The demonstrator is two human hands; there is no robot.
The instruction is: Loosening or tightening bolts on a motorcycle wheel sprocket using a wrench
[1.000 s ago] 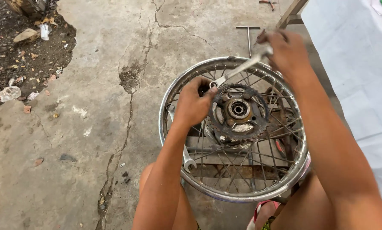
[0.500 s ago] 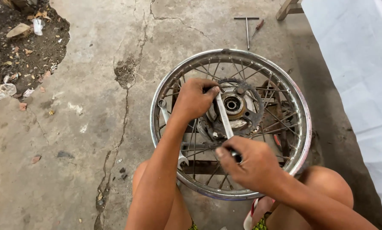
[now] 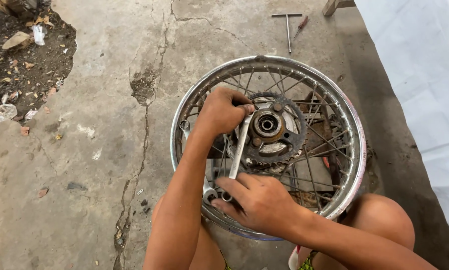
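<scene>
A spoked motorcycle wheel point(image 3: 355, 150) lies flat on the concrete floor, with a rusty toothed sprocket point(image 3: 279, 150) bolted at its hub. A long silver wrench point(image 3: 239, 147) runs from a bolt at the sprocket's left edge down toward me. My left hand point(image 3: 222, 112) presses on the wrench head at the sprocket. My right hand point(image 3: 257, 202) grips the lower end of the wrench handle near the rim. My knees flank the wheel's near edge.
A T-handle wrench point(image 3: 287, 25) and a red-handled screwdriver point(image 3: 302, 24) lie on the floor beyond the wheel. A white sheet point(image 3: 419, 75) covers the right side. Dirt with stones and litter point(image 3: 19, 55) fills the far left corner. A second wrench point(image 3: 207, 187) lies under the spokes.
My right hand swung the wrench handle from the far right, over the hub, down to the near side of the wheel. The left hand stayed at the sprocket.
</scene>
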